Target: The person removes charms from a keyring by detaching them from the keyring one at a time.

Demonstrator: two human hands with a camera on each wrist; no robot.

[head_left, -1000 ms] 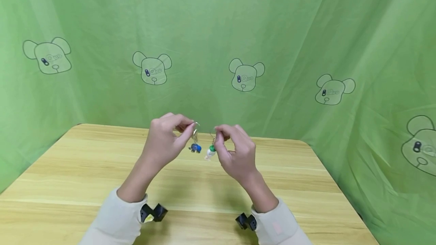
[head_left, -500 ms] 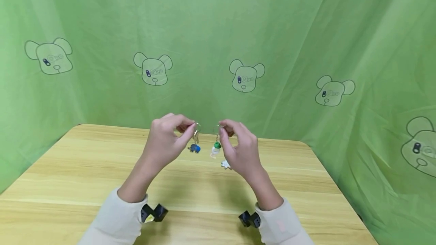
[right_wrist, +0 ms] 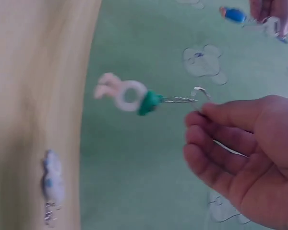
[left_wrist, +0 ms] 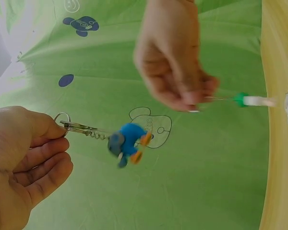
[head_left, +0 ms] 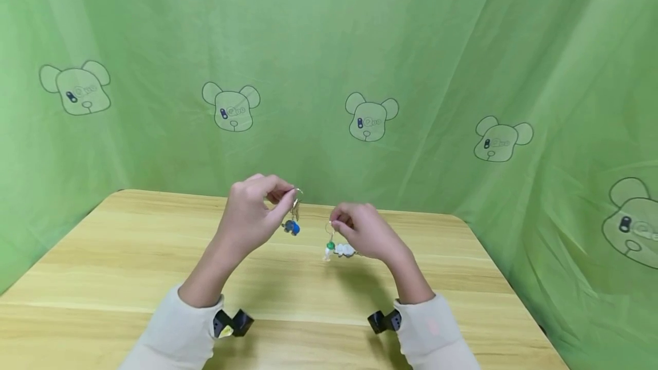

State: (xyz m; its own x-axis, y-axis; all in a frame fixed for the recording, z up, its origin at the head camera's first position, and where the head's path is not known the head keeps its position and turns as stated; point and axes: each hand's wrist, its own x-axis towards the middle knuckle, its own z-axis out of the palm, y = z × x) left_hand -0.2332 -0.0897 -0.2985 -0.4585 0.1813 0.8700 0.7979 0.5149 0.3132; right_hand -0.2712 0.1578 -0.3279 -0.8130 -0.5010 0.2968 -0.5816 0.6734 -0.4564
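Observation:
Thumb and fingertips of my left hand [head_left: 252,213] pinch the ring [left_wrist: 62,117] of a keychain. From it hang flat metal pieces that look like keys [left_wrist: 81,128], and a charm shaped like a blue and grey elephant [left_wrist: 129,139] with orange feet. Slightly lower and to the right, my right hand [head_left: 374,234] pinches the ring [right_wrist: 201,92] of a second keychain. Its charm is a small white figure [right_wrist: 131,96] with a green top and pinkish legs, dangling over the table. Both keychains are in the air, apart from each other.
A white, cloud-like charm [head_left: 344,250] with blue patches and a short chain lies on the wooden table [head_left: 308,336], below the right hand. A green curtain [head_left: 308,27] printed with bear heads stands behind and at the sides.
My right hand has moved right and then down with its keychain, lowering it towards the table. The white charm on the table has come into sight. My left hand has stayed nearly still.

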